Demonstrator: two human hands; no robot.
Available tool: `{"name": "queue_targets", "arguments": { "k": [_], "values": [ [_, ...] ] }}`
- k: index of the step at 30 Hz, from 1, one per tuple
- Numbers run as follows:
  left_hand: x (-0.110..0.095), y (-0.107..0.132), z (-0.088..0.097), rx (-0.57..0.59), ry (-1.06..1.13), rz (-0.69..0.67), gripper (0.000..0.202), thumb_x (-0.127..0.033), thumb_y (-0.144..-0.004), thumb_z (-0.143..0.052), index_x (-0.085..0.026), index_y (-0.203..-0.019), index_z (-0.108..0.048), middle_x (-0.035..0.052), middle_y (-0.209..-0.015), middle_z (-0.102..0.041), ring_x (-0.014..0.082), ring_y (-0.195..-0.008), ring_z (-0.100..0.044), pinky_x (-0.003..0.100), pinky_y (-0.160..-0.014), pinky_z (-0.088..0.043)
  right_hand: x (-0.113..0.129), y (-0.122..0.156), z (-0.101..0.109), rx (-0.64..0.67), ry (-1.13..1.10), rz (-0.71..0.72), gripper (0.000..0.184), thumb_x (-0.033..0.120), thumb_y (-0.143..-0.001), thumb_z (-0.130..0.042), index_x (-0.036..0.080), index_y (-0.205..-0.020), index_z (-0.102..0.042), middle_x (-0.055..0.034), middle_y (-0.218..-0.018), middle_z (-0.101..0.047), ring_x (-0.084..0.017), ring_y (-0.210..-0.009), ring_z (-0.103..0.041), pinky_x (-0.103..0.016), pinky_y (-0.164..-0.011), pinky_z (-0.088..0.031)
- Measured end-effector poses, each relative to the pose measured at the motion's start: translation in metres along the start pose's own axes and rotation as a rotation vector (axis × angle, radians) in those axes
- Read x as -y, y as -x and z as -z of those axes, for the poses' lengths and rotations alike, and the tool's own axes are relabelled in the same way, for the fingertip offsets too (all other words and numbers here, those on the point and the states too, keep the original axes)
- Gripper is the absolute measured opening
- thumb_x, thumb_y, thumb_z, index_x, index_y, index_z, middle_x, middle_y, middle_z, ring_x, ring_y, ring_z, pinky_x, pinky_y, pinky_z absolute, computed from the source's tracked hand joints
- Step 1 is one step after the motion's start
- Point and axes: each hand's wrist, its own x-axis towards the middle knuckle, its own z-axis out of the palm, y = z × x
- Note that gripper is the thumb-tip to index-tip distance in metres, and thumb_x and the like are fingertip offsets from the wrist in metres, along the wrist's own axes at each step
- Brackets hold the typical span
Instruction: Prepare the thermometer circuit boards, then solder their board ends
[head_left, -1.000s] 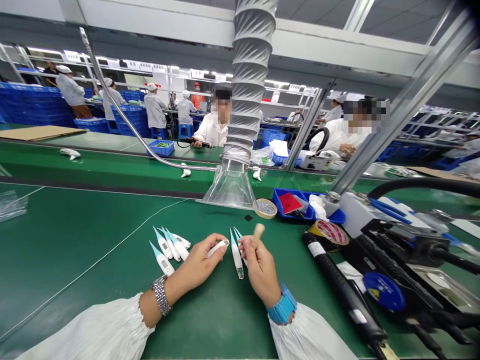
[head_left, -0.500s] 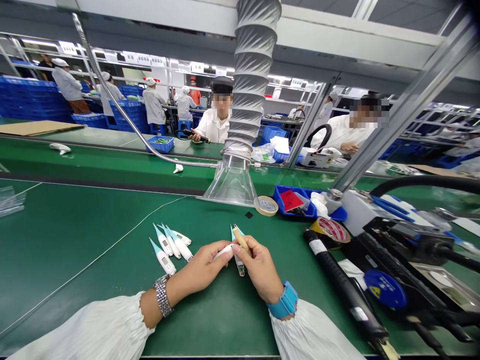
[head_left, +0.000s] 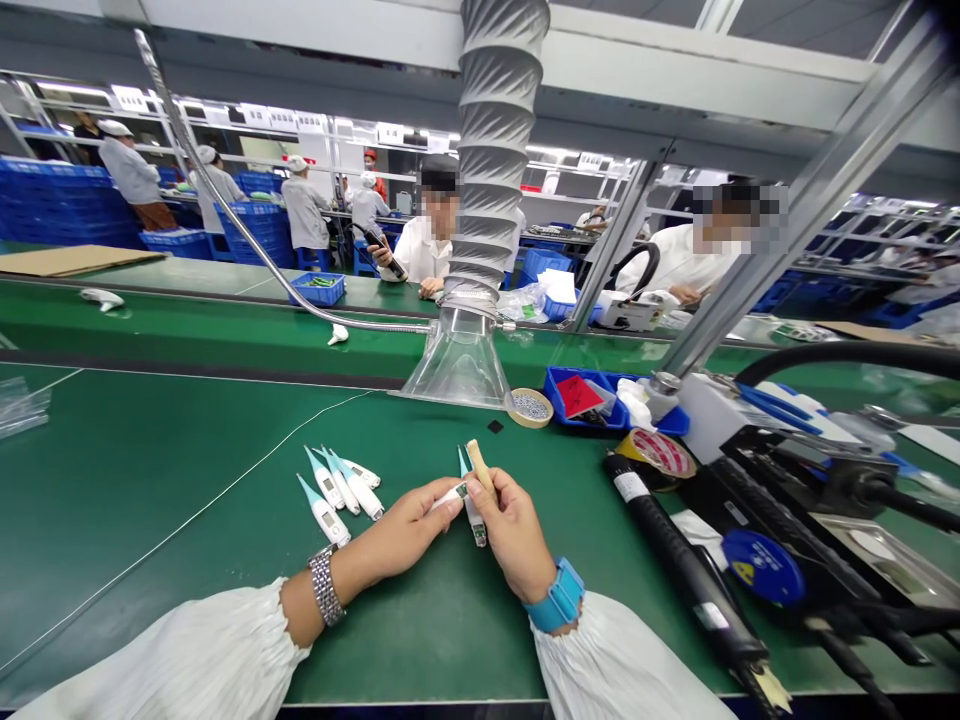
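Four digital thermometers (head_left: 358, 494) lie side by side on the green bench mat (head_left: 187, 470), just left of the hands. At least one more (head_left: 473, 518) lies under the hands.

The left hand (head_left: 405, 530) pinches a white thermometer (head_left: 448, 495) between thumb and forefinger, just above the mat. The right hand (head_left: 517, 535) is closed on a wooden stick (head_left: 481, 466), which meets the unit's end.

Judgement: one unit is in work; whether the others are finished cannot be told.

A second ago the stick stood clear of the unit; it has since closed on it.
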Motion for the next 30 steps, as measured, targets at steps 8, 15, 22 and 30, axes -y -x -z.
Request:
{"name": "queue_targets", "arguments": {
  "k": [8, 15, 22, 30],
  "values": [
    [0.005, -0.001, 0.002, 0.044, 0.155, 0.161, 0.045, -0.046, -0.089, -0.043, -0.018, -0.123, -0.048, -0.0046, -0.066, -0.040, 0.0059, -0.049, -0.027, 0.018, -0.043, -0.019, 0.005, -0.001, 0.000, 0.001, -0.045, -0.032, 0.038, 0.054, -0.072, -0.061, 0.017, -0.076, -0.054, 0.0035, -0.058, -0.045, -0.009, -0.051, -0.036, -0.021, -0.045, -0.030],
    [-0.003, -0.004, 0.008, -0.079, 0.375, 0.305, 0.053, -0.051, -0.078, -0.057, -0.015, -0.116, -0.048, -0.0040, -0.068, -0.044, 0.0032, -0.043, -0.031, 0.016, -0.037, -0.013, 0.008, 0.000, 0.012, -0.228, -0.112, 0.212, 0.039, 0.054, -0.082, -0.050, 0.018, -0.080, -0.064, -0.0026, -0.076, -0.057, -0.013, -0.070, -0.050, -0.024, -0.064, -0.042],
    [-0.002, -0.004, 0.009, -0.087, 0.453, 0.289, 0.047, -0.049, -0.080, -0.057, -0.017, -0.114, -0.049, -0.0031, -0.070, -0.045, 0.0028, -0.045, -0.031, 0.015, -0.037, -0.014, 0.007, 0.001, 0.009, -0.122, -0.146, 0.181, 0.037, 0.052, -0.079, -0.058, 0.018, -0.087, -0.069, -0.0030, -0.072, -0.061, -0.014, -0.067, -0.056, -0.027, -0.063, -0.047],
    [-0.002, -0.003, 0.009, -0.083, 0.507, 0.276, 0.047, -0.047, -0.080, -0.058, -0.016, -0.114, -0.049, -0.0029, -0.069, -0.046, 0.0029, -0.045, -0.033, 0.014, -0.037, -0.013, 0.003, -0.005, 0.007, -0.109, -0.271, 0.128, 0.028, 0.044, -0.074, -0.067, 0.018, -0.086, -0.069, -0.0058, -0.087, -0.069, -0.018, -0.078, -0.066, -0.034, -0.077, -0.052]
  ]
}}
